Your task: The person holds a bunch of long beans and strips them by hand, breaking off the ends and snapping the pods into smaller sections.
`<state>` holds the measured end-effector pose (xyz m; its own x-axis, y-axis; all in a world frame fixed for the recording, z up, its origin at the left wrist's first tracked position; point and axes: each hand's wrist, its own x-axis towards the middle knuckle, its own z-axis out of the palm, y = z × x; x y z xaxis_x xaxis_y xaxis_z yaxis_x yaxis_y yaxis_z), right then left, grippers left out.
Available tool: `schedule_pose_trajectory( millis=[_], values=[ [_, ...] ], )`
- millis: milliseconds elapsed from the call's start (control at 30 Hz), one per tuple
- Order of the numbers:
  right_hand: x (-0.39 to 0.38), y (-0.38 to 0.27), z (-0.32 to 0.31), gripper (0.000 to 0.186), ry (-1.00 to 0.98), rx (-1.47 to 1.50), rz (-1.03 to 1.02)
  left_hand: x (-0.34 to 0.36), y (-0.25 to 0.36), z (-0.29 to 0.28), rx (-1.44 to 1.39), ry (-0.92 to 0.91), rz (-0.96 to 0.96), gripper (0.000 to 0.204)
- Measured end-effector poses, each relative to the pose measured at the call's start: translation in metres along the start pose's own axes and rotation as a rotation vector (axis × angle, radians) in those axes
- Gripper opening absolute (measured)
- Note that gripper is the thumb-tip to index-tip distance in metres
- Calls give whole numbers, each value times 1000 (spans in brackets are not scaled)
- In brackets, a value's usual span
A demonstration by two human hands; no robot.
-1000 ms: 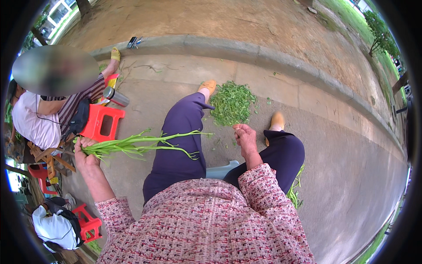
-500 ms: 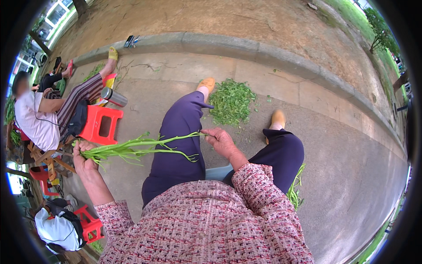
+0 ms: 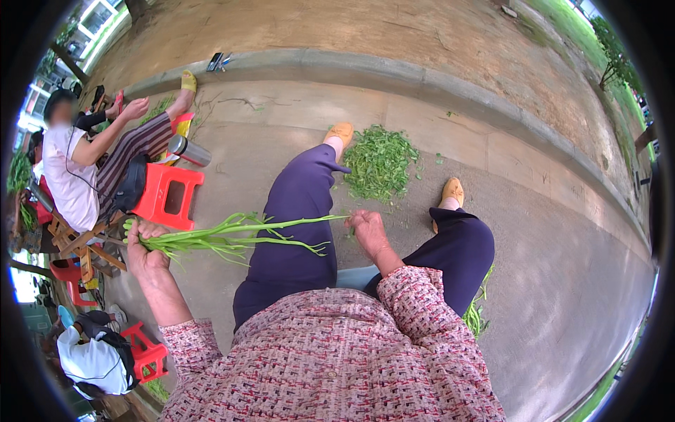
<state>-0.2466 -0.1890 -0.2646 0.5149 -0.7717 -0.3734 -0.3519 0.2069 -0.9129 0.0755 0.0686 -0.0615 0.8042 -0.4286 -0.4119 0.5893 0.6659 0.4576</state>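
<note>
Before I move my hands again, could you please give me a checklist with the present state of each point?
1. Left hand grips the green stems near their thick ends: ok.
2. Right hand is at a thin stem tip: ok.
3. Right fingers pinch that tip firmly: cannot tell.
4. Leaf pile lies on the ground, beyond the right hand: ok.
5. All leaves are within the pile: not ok, loose bits lie outside.

stems, centre-left: bright green | leaf pile, upper centre: darker green | jacket, lower centre: pink, red and white flecked | trousers, centre: dark purple | shoes: tan-orange | stool, left: red | seated person's trousers, upper left: dark-and-pale stripes
</note>
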Motion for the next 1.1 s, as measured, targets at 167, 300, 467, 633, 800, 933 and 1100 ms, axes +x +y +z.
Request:
schedule_pose_trajectory(
  millis=[167,300,467,633,800,933,1100],
  values=[
    [-9,-18,-11,16,62,487,348,-3,-19,7,30,79,28,19],
    [-6,-8,-17,17,75,479,326,-9,-22,10,39,55,36,20],
    [5,28,-26,18,309,-450,-130,-3,-9,9,27,-120,75,18],
    [14,28,-61,16,317,213,369,-23,47,17,-23,-419,127,10],
    [11,31,-50,12,251,319,521,-36,29,29,-41,-462,60,12],
    [30,1,-63,15,239,298,368,-37,19,34,-30,-474,24,14],
    [71,-53,-88,58,212,-53,-23,-42,6,44,-35,-495,-29,16]
  ],
)
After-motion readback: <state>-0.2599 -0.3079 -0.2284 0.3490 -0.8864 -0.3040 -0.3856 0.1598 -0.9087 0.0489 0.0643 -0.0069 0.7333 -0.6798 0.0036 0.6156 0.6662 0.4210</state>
